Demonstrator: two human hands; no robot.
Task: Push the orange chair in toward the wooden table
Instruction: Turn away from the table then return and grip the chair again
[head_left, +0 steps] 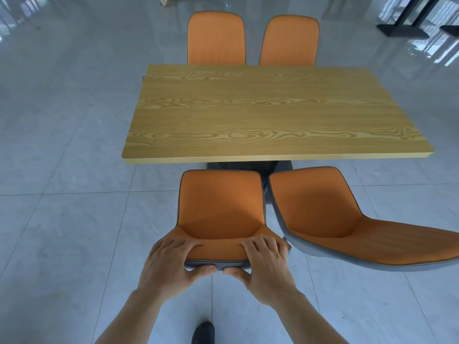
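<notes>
orange chair [221,207] near side of wooden table [270,110], seat front just short of table's near edge | left hand [171,261] and right hand [265,261] both clamped over its backrest top, thumbs behind | open tiled floor [62,219] to the left | second near chair [347,219] close on right, angled | four orange chairs, two far [216,38]
</notes>
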